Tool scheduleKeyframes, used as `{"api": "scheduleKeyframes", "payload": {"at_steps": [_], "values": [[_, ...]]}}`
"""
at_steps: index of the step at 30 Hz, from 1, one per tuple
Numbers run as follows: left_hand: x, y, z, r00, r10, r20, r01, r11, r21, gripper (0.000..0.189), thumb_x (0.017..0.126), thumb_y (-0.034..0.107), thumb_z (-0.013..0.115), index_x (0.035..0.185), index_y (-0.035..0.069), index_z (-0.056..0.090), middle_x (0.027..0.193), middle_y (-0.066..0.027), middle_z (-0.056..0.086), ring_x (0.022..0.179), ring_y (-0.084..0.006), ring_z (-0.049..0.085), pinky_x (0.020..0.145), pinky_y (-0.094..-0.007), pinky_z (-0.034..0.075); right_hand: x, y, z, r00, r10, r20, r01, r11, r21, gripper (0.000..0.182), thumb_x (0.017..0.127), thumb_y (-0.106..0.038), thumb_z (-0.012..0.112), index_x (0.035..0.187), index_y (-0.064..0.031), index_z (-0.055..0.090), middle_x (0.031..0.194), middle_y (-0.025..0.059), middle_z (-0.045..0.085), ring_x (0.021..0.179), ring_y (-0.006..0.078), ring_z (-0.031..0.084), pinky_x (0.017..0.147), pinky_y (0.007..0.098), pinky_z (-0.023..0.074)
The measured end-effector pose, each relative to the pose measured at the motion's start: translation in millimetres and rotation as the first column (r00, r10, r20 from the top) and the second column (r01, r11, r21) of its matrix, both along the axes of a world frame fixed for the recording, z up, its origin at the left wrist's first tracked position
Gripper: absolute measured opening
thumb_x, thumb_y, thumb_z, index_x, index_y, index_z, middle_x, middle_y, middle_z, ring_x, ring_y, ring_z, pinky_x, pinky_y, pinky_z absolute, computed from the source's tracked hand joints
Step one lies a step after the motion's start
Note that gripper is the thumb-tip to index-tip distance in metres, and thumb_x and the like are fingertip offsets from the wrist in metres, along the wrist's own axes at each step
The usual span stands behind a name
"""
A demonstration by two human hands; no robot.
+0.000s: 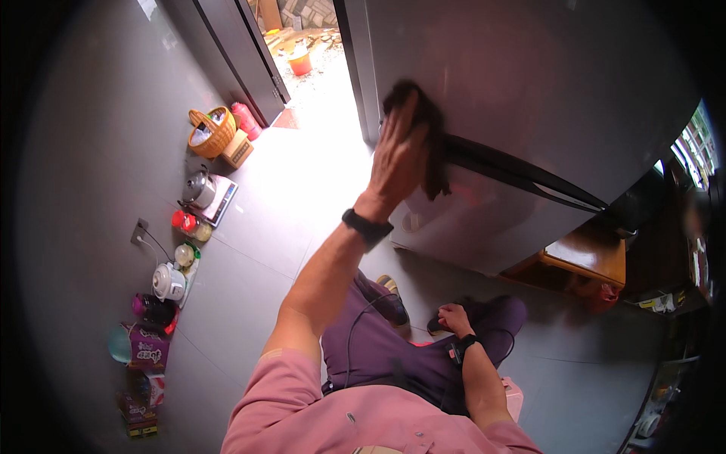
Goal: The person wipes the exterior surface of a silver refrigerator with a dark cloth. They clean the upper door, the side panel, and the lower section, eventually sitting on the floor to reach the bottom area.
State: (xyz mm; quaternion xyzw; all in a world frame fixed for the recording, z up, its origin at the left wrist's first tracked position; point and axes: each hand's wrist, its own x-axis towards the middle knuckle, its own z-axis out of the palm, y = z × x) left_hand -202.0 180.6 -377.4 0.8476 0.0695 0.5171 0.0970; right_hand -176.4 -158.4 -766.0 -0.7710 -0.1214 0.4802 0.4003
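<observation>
My left hand is raised and presses a dark cloth flat against the glossy grey door of a refrigerator. The fingers lie stretched over the cloth, which looks slightly blurred. Beside the cloth runs the refrigerator's long black handle strip, between the upper and lower doors. Near my knee, my right hand is held with its fingers curled in and nothing visible in them. Each wrist wears a black strap; the right one carries a small device.
Left along the wall stand a wicker basket, a pot on a scale, jars, a white cooker and boxes. An open doorway lies ahead. A wooden cabinet is right of the refrigerator; a pink stool is under me.
</observation>
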Motion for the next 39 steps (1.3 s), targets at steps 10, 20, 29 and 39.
{"api": "scheduleKeyframes", "payload": {"at_steps": [10, 20, 29, 39], "values": [[-2, -26, -20, 1.000, 0.013, -0.011, -0.014, 0.999, -0.044, 0.025, 0.082, 0.001, 0.060, 0.105, -0.006, 0.062, 0.148, -0.0270, 0.042, 0.136, -0.0445, 0.043, 0.115, -0.0506, 0.033, 0, 1, 7, 1.000, 0.000, 0.015, 0.000, 1.000, -0.024, 0.027, 0.091, -0.015, 0.064, 0.111, 0.0033, 0.068, 0.081, 0.0069, 0.069, 0.061, 0.0131, 0.066, 0.057, 0.0263, 0.0539], [2, 5, 46, 0.977, 0.134, 0.166, -0.150, 0.985, 0.086, 0.012, 0.081, -0.002, 0.059, 0.089, -0.008, 0.063, 0.144, -0.0254, 0.049, 0.133, -0.0413, 0.047, 0.114, -0.0486, 0.036, -1, 2, -1, 0.997, -0.021, -0.074, 0.017, 0.999, -0.046, 0.023, 0.093, -0.012, 0.062, 0.112, 0.0013, 0.066, 0.085, 0.0073, 0.067, 0.066, 0.0137, 0.066, 0.060, 0.0300, 0.0591], [-16, -13, -5, 0.986, 0.163, -0.040, -0.162, 0.986, 0.033, 0.016, 0.078, 0.005, 0.066, 0.092, -0.003, 0.069, 0.151, -0.0227, 0.043, 0.139, -0.0365, 0.043, 0.114, -0.0492, 0.033, -1, -5, -6, 0.996, -0.057, -0.076, 0.055, 0.998, -0.022, 0.023, 0.088, -0.013, 0.064, 0.106, 0.0017, 0.070, 0.082, 0.0073, 0.070, 0.063, 0.0143, 0.067, 0.058, 0.0276, 0.0569], [-5, -11, 16, 0.987, 0.133, 0.087, -0.139, 0.988, 0.065, 0.012, 0.081, 0.007, 0.064, 0.085, -0.004, 0.067, 0.147, -0.0237, 0.046, 0.134, -0.0402, 0.045, 0.112, -0.0485, 0.035, -2, 3, 12, 0.997, -0.028, -0.074, 0.022, 0.996, -0.084, 0.024, 0.092, -0.011, 0.063, 0.112, 0.0014, 0.066, 0.086, 0.0078, 0.068, 0.066, 0.0143, 0.067, 0.060, 0.0285, 0.0584]]}}
